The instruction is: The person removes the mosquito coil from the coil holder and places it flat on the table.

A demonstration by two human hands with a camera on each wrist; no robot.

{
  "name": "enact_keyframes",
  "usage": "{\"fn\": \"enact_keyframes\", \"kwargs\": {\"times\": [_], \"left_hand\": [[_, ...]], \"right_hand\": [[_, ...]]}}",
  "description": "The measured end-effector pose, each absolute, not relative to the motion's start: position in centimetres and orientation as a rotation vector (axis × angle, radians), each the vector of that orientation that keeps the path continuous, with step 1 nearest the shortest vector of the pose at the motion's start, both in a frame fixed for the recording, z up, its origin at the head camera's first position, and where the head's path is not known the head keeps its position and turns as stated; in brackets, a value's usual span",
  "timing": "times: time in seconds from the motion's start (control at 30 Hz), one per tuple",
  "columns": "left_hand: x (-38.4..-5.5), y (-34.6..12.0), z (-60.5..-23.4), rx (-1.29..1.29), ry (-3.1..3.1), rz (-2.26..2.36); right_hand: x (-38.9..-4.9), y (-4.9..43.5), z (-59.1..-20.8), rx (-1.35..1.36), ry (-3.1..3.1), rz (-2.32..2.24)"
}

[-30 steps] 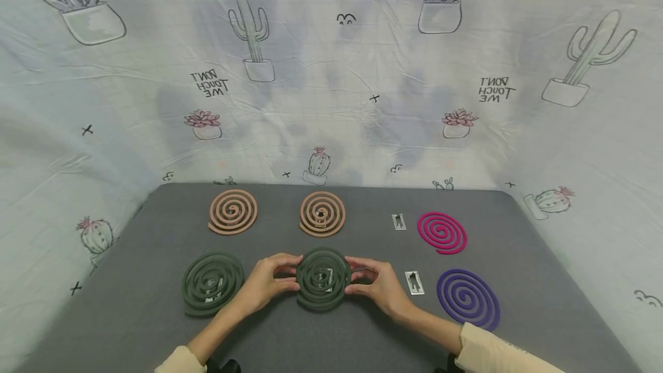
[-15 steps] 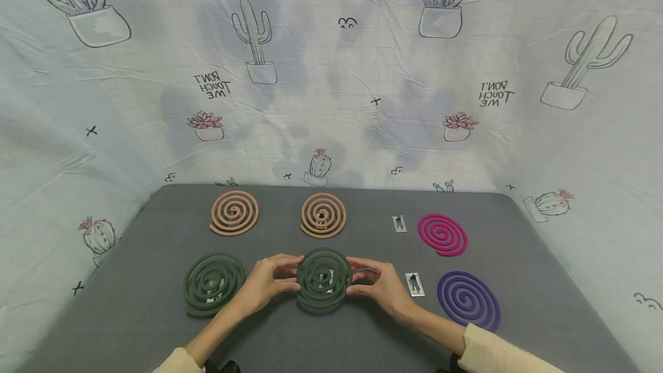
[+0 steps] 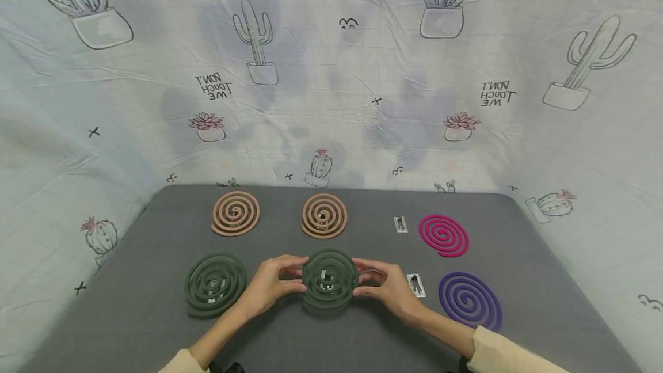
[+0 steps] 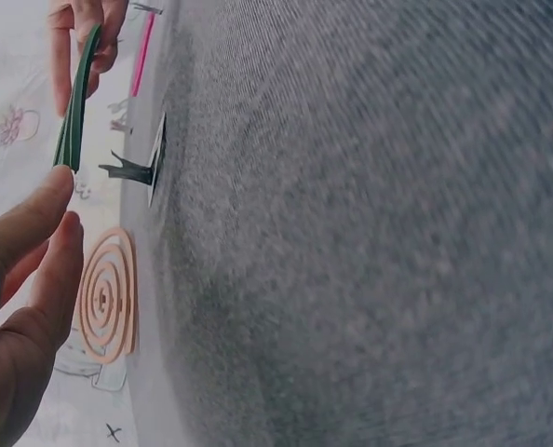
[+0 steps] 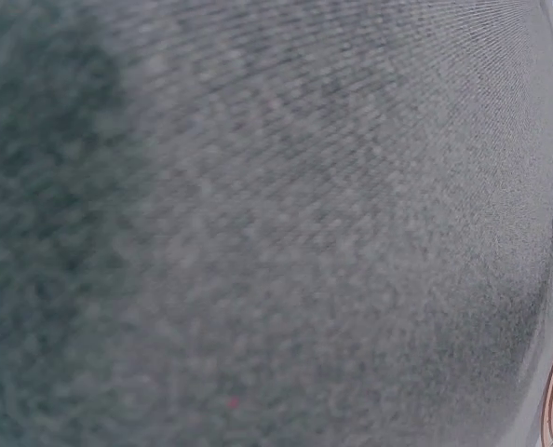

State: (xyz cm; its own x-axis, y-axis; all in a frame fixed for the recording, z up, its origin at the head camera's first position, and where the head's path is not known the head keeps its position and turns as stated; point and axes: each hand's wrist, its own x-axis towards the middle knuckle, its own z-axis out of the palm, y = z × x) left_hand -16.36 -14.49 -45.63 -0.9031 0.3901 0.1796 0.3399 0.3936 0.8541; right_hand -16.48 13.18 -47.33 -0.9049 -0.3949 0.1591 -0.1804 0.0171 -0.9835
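Observation:
In the head view, my left hand point(image 3: 269, 285) and right hand point(image 3: 391, 288) pinch a dark green mosquito coil point(image 3: 316, 294) by its opposite edges. The left wrist view has this green coil point(image 4: 74, 121) edge-on, raised off the table. A metal coil stand point(image 4: 132, 169) with upright prongs stands on the cloth below it, and parts of the stand show through the coil's gaps from above. Another green coil point(image 3: 193, 281) lies just left of my left hand, over a stand. My right hand is out of sight in the right wrist view.
Two orange coils point(image 3: 236, 194) point(image 3: 324, 195) are at the back of the grey table point(image 3: 311, 350). To the right are a pink coil point(image 3: 444, 235), a purple coil point(image 3: 468, 300) and two metal stands point(image 3: 401, 224) point(image 3: 416, 285). A printed cloth wall point(image 3: 331, 73) surrounds the table.
Both hands have shifted slightly right with the green coil between them. The stand beneath now shows nearer the coil's middle. The other coils stay in place.

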Motion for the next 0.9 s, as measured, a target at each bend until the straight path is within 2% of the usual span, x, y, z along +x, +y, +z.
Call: {"fn": "enact_keyframes", "kwargs": {"times": [0.9], "left_hand": [[-16.0,-11.1,-45.7,0.607,2.587,1.640]], "right_hand": [[-16.3,16.7,-47.1,-0.686,2.178,-1.918]]}}
